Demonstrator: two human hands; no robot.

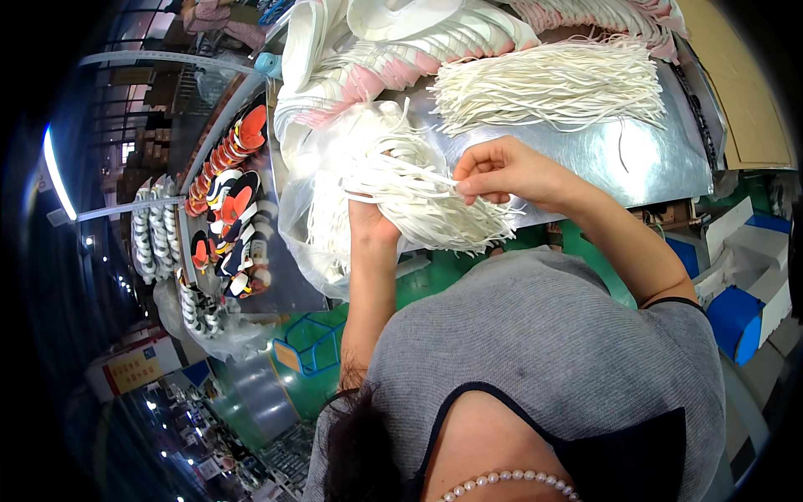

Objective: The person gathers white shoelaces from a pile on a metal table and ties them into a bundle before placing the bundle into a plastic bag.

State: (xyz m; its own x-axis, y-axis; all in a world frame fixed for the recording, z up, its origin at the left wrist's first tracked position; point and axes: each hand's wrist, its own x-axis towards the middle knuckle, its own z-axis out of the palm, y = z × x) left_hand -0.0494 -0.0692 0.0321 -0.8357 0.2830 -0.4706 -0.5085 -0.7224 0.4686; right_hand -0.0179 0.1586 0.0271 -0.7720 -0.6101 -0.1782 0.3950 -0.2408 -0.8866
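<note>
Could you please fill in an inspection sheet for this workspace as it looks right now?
Surface: shiny metal table, partly bare.
Job's things: bundle of white laces in a clear plastic bag.
Clutter: second pile of white laces; stacked pink and white shoe parts.
Hands: left hand grips the bundle from below; right hand pinches one lace, fingers closed.
Cables: nothing seen.
Surroundings: orange and black shoe parts on a conveyor at left; green floor; blue bins at right.

The person wears a grey knit top (552, 335) with dark trim and a pearl necklace (502, 478).
</note>
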